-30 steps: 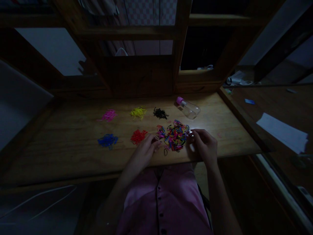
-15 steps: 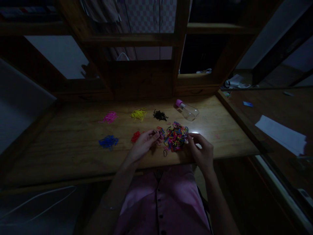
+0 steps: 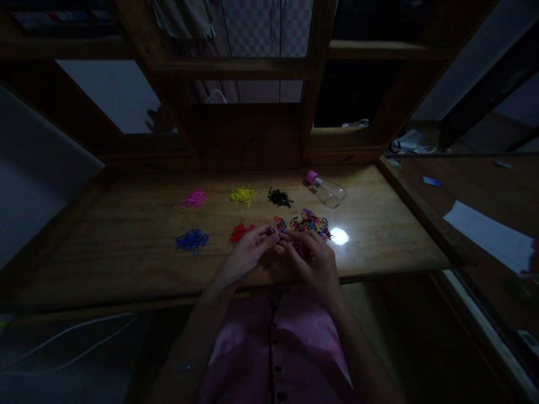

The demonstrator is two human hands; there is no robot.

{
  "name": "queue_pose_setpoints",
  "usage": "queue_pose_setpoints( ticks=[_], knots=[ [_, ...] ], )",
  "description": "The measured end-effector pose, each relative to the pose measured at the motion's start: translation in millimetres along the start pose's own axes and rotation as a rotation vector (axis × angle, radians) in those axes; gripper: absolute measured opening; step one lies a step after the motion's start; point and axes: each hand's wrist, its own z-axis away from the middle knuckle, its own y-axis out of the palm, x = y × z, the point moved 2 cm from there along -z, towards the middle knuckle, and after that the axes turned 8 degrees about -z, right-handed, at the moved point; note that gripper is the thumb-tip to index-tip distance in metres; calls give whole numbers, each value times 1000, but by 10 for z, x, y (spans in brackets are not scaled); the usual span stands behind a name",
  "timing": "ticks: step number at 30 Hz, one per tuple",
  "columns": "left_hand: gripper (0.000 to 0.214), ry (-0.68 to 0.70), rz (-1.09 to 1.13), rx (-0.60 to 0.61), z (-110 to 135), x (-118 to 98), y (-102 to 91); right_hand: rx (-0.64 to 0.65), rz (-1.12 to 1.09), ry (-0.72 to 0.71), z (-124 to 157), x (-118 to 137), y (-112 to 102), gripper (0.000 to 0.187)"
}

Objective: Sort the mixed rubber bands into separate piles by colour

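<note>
Small coloured rubber bands lie on the wooden desk in a mixed pile [image 3: 314, 223], partly covered by my right hand [image 3: 314, 258]. My left hand [image 3: 255, 244] is closed in a pinch, and a black rubber band [image 3: 272, 229] shows at its fingertips. My right thumb and finger are pinched together right at the left fingertips; what they hold is too small and dark to make out. Red rubber bands [image 3: 241, 232] sit just beyond my left hand. Farther off are a black pile [image 3: 280, 197], a yellow pile [image 3: 242, 195], a pink pile [image 3: 193, 198] and a blue pile [image 3: 192, 240].
A clear bottle with a pink cap [image 3: 326, 189] lies on its side behind the mixed pile. Wooden shelving [image 3: 248, 134] rises along the back of the desk [image 3: 126, 224]. White paper [image 3: 488, 233] rests on a lower surface at the right.
My right hand has moved left from the mixed pile's right edge to my left fingertips. My left hand stays pinched on the black band. The view has shifted slightly.
</note>
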Motion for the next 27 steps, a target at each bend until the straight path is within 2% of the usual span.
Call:
queue_pose_setpoints(
  ticks=[3, 10, 13, 16, 20, 24, 27],
  knots=[
    [21, 0, -18, -21, 57, -50, 35, -64, -30, 32, -14, -5, -12, 14],
    [19, 22, -65, -94, 228, -85, 68, -110, -119, 102, -19, 3, -4, 14],
    [20, 39, -102, -225, 363, -64, -75, -135, -154, 154, -50, 7, 45, 18],
    [20, 48, -99, -367, 511, -25, -291, -108, -209, 156, -107, 18, 145, 20],
    [23, 43, -75, -478, 641, 49, -506, -53, -178, 119, -169, 21, 239, 19],
    [24, 55, -96, -540, 703, 93, -586, -112, 11, 43, -181, -17, 139, 14],
    [21, 95, -171, -572, 705, 37, -653, -108, 103, -5, -180, -53, 25, 14]
  ],
)
